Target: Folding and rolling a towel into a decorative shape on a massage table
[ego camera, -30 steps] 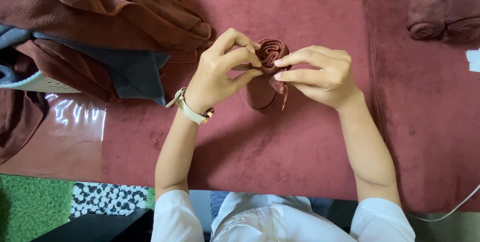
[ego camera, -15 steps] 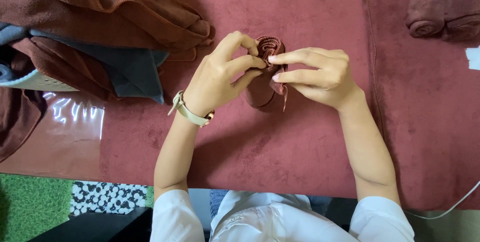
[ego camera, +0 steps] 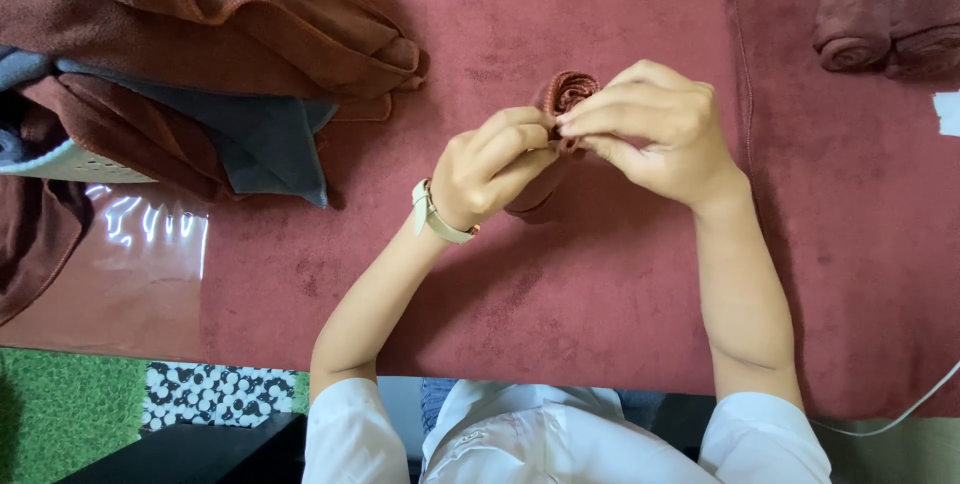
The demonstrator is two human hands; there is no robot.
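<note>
Right now my left hand (ego camera: 495, 169) is curled shut around the lower part of a small rolled cloth (ego camera: 566, 94), fingers folded over its side, and my right hand (ego camera: 650, 124) is pinched closed on the top of the same roll, fingertips (ego camera: 572, 122) meeting those of the left just below the spiral end that peeps out above them. The roll sits between both hands, just over the dark red table cover (ego camera: 600, 284), a tail of it hanging down under my left palm. It looks like soft, thin terry: light, limp, not at all fragile, and I judge it would spring loose if the pinch slackened, so the hold belongs on the outer wrap near the end, with the other hand cupping the body. A pale watch strap (ego camera: 432, 214) sits on my left wrist. Further out, a heap of brown and grey towels (ego camera: 200, 54) lies well apart to the left, over a pale basket edge (ego camera: 60, 166), and finished rolls (ego camera: 885, 9) lie at the far right corner. Compared with a second ago, my hands have closed in over the roll and hide more of it; the left fingers have tucked lower, and less of the spiral shows.
</note>
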